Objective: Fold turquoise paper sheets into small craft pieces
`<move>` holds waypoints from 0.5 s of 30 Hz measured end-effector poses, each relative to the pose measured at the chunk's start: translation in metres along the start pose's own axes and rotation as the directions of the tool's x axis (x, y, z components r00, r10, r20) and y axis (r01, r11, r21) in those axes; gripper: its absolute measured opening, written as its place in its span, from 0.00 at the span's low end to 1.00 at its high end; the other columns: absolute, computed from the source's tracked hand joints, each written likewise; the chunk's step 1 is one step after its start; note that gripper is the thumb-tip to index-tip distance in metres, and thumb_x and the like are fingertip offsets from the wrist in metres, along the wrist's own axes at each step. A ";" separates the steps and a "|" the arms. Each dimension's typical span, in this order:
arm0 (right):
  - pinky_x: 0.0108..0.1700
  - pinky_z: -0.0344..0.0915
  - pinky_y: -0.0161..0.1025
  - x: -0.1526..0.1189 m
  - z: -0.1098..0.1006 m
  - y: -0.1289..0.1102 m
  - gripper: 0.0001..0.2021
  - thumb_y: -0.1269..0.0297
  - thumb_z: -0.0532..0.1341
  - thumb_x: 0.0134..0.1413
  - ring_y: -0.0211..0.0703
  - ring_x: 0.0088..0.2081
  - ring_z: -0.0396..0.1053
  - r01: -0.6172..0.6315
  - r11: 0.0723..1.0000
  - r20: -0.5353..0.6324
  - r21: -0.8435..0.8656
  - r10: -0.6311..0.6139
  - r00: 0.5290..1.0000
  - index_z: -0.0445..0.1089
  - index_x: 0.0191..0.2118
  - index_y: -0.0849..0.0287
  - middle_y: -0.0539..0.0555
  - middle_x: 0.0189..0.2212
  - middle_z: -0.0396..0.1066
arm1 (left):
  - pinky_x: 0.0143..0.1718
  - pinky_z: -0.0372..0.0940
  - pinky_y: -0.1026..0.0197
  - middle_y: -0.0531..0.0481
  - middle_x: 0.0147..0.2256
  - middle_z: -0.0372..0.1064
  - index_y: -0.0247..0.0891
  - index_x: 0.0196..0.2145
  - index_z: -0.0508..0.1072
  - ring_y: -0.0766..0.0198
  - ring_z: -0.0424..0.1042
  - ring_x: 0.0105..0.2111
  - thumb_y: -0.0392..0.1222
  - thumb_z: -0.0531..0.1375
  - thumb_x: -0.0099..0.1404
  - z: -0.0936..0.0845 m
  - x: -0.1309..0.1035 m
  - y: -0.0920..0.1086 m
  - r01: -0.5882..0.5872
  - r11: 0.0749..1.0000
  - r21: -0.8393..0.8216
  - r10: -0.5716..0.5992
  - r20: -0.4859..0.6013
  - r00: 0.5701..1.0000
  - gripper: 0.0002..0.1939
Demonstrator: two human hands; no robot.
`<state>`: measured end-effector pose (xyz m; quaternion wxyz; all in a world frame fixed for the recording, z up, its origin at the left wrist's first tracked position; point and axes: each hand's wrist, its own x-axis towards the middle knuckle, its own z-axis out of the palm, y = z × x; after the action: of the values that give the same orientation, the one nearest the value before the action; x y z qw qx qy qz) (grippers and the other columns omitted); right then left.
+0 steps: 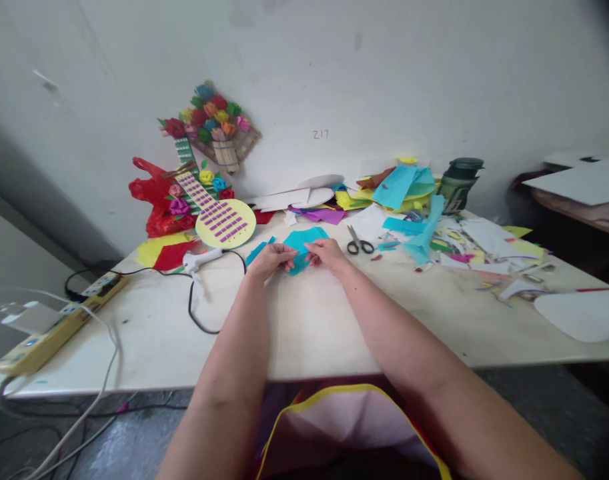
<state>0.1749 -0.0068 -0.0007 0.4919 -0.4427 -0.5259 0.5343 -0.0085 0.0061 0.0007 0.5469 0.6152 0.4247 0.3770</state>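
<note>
Between my two hands is turquoise-blue crepe paper [307, 237], spread at the middle of the table. My left hand [274, 258] is closed, thumb and fingertips pinched at the paper's left side. Facing it, my right hand [327, 257] pinches the right side the same way. Whether a smaller piece is between the fingertips is too small to tell. A further blue strip [257, 251] lies just behind my left hand. To the right of my right hand are black-handled scissors [359, 245], lying with their blades slightly apart.
A white glue gun [201, 258] and its black cord lie left, near a yellow power strip [69, 327]. Behind stand a paper guitar shape [225, 223] and a paper-flower basket [227, 155]. Paper scraps [479, 243] and a green bottle [459, 185] are right.
</note>
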 end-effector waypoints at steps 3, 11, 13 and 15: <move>0.17 0.57 0.29 -0.001 -0.001 -0.001 0.13 0.61 0.65 0.46 0.30 0.13 0.60 0.042 0.999 -0.008 0.009 -0.041 0.999 0.64 0.20 0.61 0.49 0.14 0.68 | 0.21 0.60 0.66 0.51 0.18 0.70 0.31 0.30 0.73 0.70 0.66 0.17 0.49 0.70 0.46 0.001 -0.001 0.001 0.047 0.999 0.021 -0.047 0.002 0.999 0.19; 0.17 0.56 0.30 -0.003 -0.001 -0.005 0.15 0.58 0.63 0.47 0.31 0.12 0.59 0.056 0.998 0.001 0.036 -0.056 0.998 0.61 0.19 0.60 0.50 0.14 0.68 | 0.24 0.63 0.64 0.49 0.20 0.71 0.32 0.26 0.70 0.68 0.69 0.19 0.50 0.70 0.46 0.005 -0.004 0.005 0.107 0.994 0.023 -0.107 -0.004 0.994 0.19; 0.17 0.56 0.31 -0.003 0.000 -0.005 0.16 0.57 0.62 0.48 0.32 0.12 0.59 0.061 0.998 0.000 0.031 -0.061 0.998 0.60 0.20 0.60 0.50 0.14 0.67 | 0.24 0.63 0.64 0.49 0.19 0.71 0.32 0.26 0.70 0.68 0.68 0.19 0.50 0.70 0.46 0.005 -0.004 0.004 0.092 0.996 0.008 -0.092 0.003 0.996 0.20; 0.17 0.55 0.32 -0.002 0.000 -0.005 0.16 0.56 0.62 0.49 0.32 0.12 0.59 0.065 0.997 -0.008 0.029 -0.065 0.998 0.60 0.20 0.60 0.50 0.13 0.67 | 0.24 0.63 0.64 0.50 0.19 0.70 0.32 0.26 0.70 0.68 0.68 0.18 0.50 0.70 0.46 0.005 -0.004 0.004 0.083 0.997 -0.005 -0.083 0.013 0.996 0.20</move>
<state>0.1758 -0.0091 0.0039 0.5174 -0.4201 -0.5304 0.5240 -0.0048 0.0005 0.0041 0.5665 0.5977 0.4454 0.3513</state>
